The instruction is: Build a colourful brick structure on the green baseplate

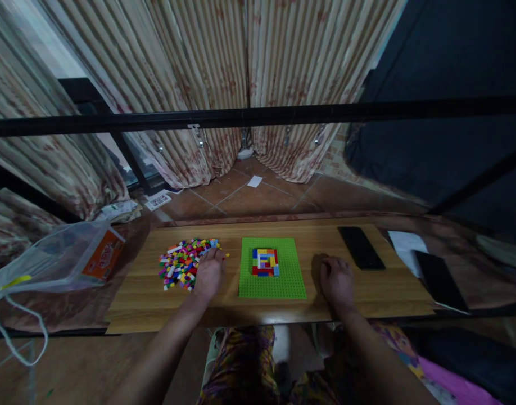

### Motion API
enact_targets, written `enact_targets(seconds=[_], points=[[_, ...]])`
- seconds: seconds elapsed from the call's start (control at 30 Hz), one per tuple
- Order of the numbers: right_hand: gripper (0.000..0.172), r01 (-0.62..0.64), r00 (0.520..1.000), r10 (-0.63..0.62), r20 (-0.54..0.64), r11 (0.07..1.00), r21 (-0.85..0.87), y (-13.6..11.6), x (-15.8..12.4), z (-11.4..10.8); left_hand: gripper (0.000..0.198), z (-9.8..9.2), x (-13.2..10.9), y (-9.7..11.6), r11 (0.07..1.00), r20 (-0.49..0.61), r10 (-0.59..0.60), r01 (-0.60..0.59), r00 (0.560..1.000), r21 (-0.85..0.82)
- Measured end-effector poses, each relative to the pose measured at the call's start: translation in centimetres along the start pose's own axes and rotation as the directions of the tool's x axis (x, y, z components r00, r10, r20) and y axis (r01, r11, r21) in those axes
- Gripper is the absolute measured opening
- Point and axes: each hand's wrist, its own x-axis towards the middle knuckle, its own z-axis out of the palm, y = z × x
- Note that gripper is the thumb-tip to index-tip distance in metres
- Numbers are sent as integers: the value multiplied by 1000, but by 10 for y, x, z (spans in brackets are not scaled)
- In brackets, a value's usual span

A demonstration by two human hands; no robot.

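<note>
My left hand (210,274) is at the right edge of a heap of small loose toy bricks (182,263) in many colours. Its fingers are curled downward and the fingertips are hidden, so what they pinch does not show. A green baseplate (292,278) lies flat between my hands. On its upper middle sits a square build of bricks (265,262), with an outer ring of red, blue, yellow and white and more bricks inside. My right hand (337,279) rests curled on the wood to the right of the baseplate, apart from it, with nothing visible in it.
The wooden board (321,230) bears a black phone (361,247) on its right. Beyond its right end are white paper (403,247) and another dark flat object (440,279). A clear plastic bag (68,259) with an orange box (103,256) stands left. A black rail (258,116) crosses ahead.
</note>
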Motion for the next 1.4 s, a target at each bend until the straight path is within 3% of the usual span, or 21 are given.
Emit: enact_targets(seconds=[0.27,0.37,0.53,0.7,0.87,1.07,1.4], points=[[18,-49,999,49,-4,999,-11,-2,1,-1,16,9,-3,57,936,54,155,-130,986,-327],[18,-53,999,53,-1,998,-16,-2,1,-2,15,14,-3,66,907,49,180,-147,982,-394],[18,-33,999,34,13,999,-8,0,0,-1,18,12,-15,54,919,30,133,-112,991,-377],[20,-21,1000,21,5,1000,-3,4,-2,3,19,0,-23,26,992,40,101,-97,994,-77],[20,-39,999,39,10,999,-3,5,-2,3,16,-4,-13,9,996,26,45,-47,999,80],[20,-30,1000,30,0,1000,-7,3,-2,3,19,-2,-2,7,987,-33,7,-2,999,161],[19,-31,999,31,12,999,-8,0,0,-2,18,11,31,3,985,-7,91,-89,996,150]])
